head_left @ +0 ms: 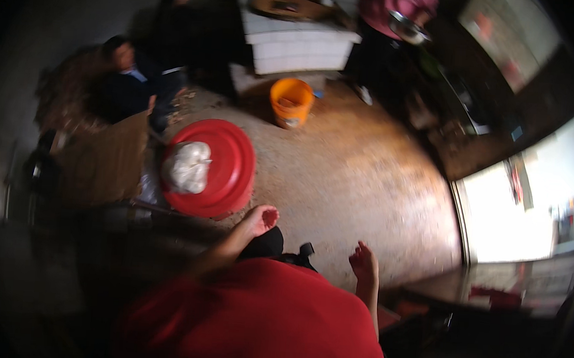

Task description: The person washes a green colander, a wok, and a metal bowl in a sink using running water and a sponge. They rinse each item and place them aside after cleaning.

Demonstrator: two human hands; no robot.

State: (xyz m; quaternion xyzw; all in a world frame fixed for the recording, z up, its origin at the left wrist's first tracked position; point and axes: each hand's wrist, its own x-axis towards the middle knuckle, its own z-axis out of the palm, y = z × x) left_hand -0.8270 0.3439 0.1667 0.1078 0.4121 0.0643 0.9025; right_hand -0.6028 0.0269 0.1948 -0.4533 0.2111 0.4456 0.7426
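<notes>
My left hand hovers in front of my body, just right of a red round tub with a lid. Its fingers are loosely curled and apart, with nothing seen in them. On the lid rests a whitish plastic bag, tied or bunched; its contents cannot be made out. Out to the right, my right hand hangs above the floor, one finger stretched and the others half bent. It touches nothing. Both hands are somewhat blurred.
An orange bucket stands ahead, before a white tiled stove bearing a round brown lid. A person in pink holds a metal bowl. Two people are at the left, near cardboard. A bright doorway lies right.
</notes>
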